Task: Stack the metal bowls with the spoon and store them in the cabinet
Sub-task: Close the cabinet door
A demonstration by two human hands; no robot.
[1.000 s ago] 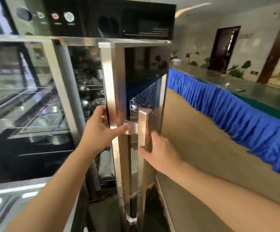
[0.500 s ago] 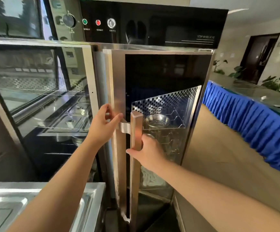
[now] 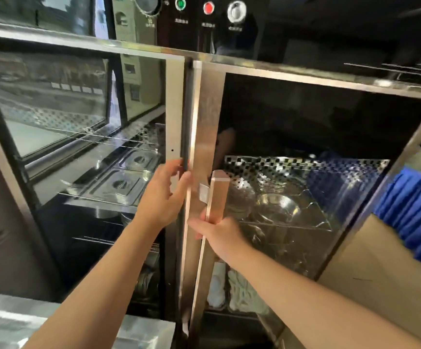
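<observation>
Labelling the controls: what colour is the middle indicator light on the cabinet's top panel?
Red, between a green light and a silver button; head view.

Green button (image 3: 180, 3) and red button (image 3: 208, 8) on the black panel (image 3: 305, 34); blue pleated cloth (image 3: 410, 210); copper-toned handle (image 3: 215, 197).

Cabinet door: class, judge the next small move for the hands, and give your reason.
Probably push the door fully shut with the right hand on the handle, since the bowls sit on the shelf behind the glass and a narrow gap remains by the left hand.
</observation>
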